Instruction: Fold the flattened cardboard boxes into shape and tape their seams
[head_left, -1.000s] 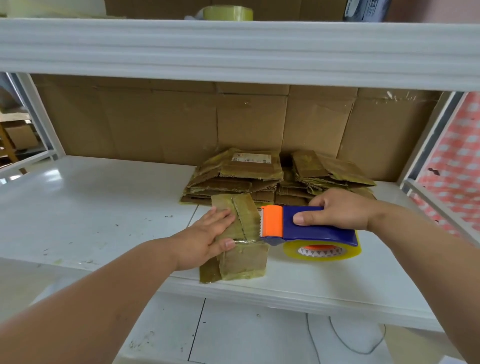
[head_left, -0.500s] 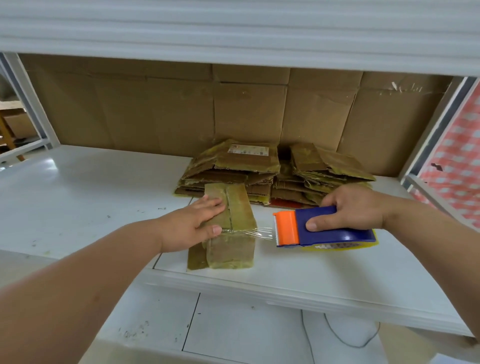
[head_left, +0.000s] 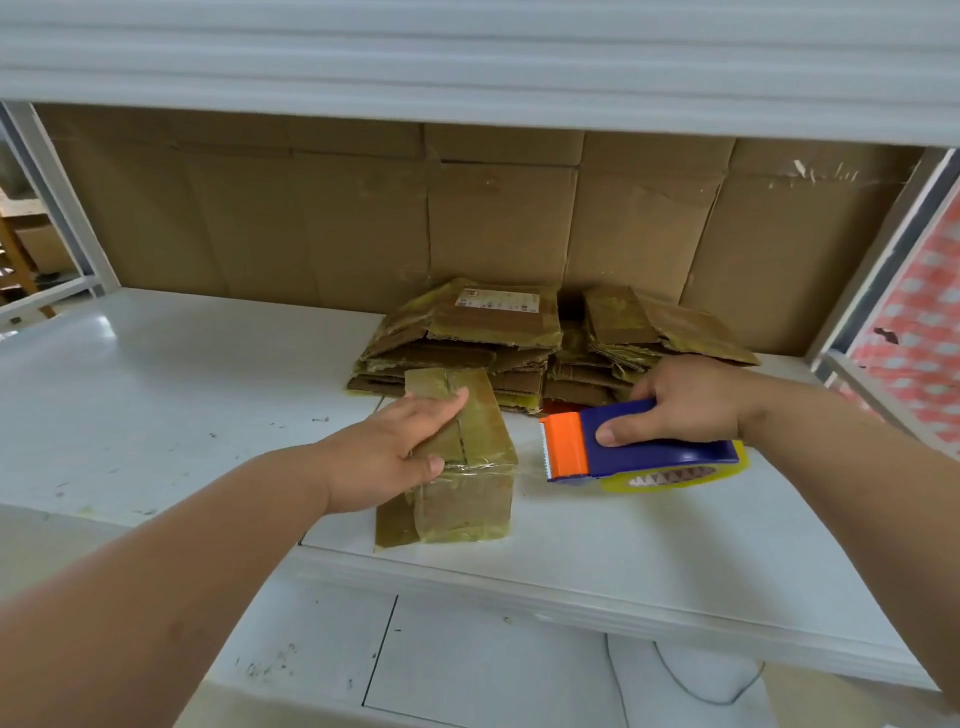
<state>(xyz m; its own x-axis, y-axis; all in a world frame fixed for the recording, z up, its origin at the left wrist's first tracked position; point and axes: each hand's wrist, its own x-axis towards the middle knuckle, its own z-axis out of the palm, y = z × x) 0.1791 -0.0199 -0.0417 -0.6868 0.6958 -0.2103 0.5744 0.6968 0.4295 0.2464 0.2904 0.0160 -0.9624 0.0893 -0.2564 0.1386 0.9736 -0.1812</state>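
Head view: left hand (head_left: 395, 449) presses flat, fingers straight, on a small tape-covered brown cardboard box (head_left: 462, 467) at the white shelf (head_left: 156, 395) front. Right hand (head_left: 680, 400) grips a blue-and-orange tape dispenser (head_left: 623, 447) beside it. Box likely light, slick — steady it from above.

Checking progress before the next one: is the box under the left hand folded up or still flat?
Folded up. The box stands on the shelf with a top and front face showing; the left hand presses its top flaps shut.

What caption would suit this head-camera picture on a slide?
Left hand steadies a small folded box while the right hand pulls the tape dispenser away, clear tape stretched between them.
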